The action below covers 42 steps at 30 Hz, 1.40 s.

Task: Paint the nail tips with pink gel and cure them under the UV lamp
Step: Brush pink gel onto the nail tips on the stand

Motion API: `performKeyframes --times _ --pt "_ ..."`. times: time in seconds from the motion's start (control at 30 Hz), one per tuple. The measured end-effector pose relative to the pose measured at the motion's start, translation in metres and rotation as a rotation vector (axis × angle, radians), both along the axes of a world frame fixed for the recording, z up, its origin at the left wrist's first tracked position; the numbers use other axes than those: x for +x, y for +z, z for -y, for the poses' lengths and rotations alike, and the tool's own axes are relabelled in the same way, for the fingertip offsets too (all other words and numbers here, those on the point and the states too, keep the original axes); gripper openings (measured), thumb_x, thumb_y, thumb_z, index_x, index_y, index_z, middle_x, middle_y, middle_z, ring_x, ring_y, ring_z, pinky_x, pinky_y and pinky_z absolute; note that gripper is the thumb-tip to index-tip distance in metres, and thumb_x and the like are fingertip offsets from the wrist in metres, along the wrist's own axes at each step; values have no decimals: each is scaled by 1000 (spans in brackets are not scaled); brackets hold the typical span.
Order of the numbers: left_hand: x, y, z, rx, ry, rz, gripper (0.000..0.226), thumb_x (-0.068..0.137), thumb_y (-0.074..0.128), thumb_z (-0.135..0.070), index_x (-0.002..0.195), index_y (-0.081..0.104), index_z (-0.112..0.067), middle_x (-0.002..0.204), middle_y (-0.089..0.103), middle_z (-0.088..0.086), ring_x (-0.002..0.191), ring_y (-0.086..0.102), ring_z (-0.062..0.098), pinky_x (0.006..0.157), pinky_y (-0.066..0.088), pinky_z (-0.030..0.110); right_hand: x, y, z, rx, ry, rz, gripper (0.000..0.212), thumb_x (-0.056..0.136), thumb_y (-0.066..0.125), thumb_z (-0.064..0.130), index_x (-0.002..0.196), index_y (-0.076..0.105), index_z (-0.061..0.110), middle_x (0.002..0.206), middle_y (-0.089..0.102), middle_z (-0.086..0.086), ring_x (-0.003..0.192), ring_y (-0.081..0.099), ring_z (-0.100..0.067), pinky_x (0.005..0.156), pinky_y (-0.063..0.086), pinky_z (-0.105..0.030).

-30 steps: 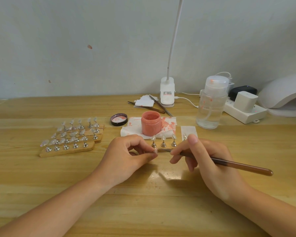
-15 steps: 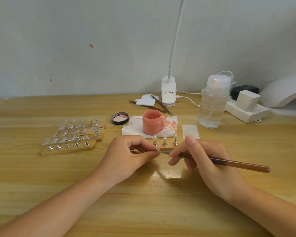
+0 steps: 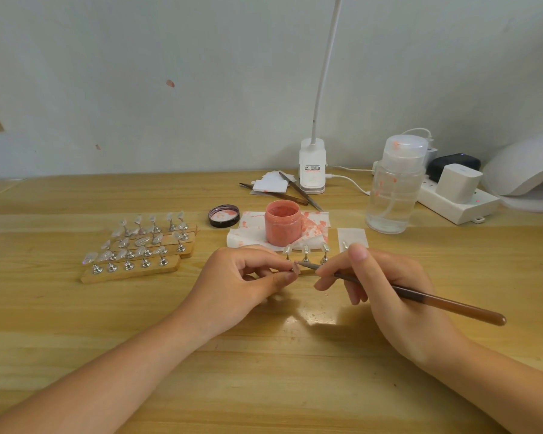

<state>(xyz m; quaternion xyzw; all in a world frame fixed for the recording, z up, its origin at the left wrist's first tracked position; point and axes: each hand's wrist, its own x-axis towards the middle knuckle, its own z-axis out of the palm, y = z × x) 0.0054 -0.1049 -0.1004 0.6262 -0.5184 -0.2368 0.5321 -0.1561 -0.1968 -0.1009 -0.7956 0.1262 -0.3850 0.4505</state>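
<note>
**At a wooden table, a brush meets a nail tip**

On the table's (image 3: pixel 76 324) left side, wooden racks (image 3: pixel 132 270) carry rows of clear nail tips on small metal stands. Nearer the middle, a black lid (image 3: pixel 224 216) lies face up beside an open jar of pink gel (image 3: pixel 282 222), which stands on a pink-stained paper towel (image 3: pixel 248 233). Just in front of the jar, the left hand (image 3: pixel 242 283) curls its fingers and pinches one small nail tip (image 3: pixel 296 267) between thumb and forefinger. The right hand (image 3: pixel 386 292) grips a brown brush (image 3: pixel 436 300) like a pen, its tip touching that nail tip. Behind the two hands, three metal stands (image 3: pixel 306 253) rise from another wooden strip. Farther back stand a white clip lamp (image 3: pixel 312 167), a clear pump bottle (image 3: pixel 394 189) and a white power strip (image 3: pixel 458 206). A white UV lamp (image 3: pixel 527 170) sits at the table's far right edge, well apart from the hands.
</note>
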Motion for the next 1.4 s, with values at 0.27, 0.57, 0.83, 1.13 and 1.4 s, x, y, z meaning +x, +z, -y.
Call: performKeyframes --times 0.27,0.57,0.83,1.13,1.4 --pt "1 -1 1 -9 7 6 13 62 69 -28 73 75 -25 79 72 -6 70 62 15 52 49 18 -2 -1 -1 46 17 91 45 90 34 41 69 70 25 63 67 1 48 46 -3 51 39 -14" --pt "2 -2 0 4 33 20 14 70 74 -13 71 75 -27 77 72 -5 68 61 16 60 49 25 -2 -1 -1 67 27 75 46 87 35 44 64 70 27 60 67 -2 47 46 -1 52 38 -11" --pt "1 0 0 9 40 43 20 71 75 -8 70 75 -28 77 72 -1 68 60 14 62 47 27 0 -1 -1 38 8 5 46 87 34 48 70 70 26 66 69 7 48 49 -1 53 39 -8" --pt "2 -1 0 -2 24 62 18 71 74 -8 72 75 -26 75 71 0 67 57 12 60 46 28 0 0 -2 2 15 15 43 89 34 42 74 69 23 69 68 9 54 54 1 55 38 -5" --pt "3 0 -1 -84 7 22 12 62 71 -30 73 75 -26 82 63 -9 70 55 9 58 48 22 -3 -1 -2 97 9 101 47 85 36 45 61 69 23 56 65 -5 45 45 -3 49 38 -13"
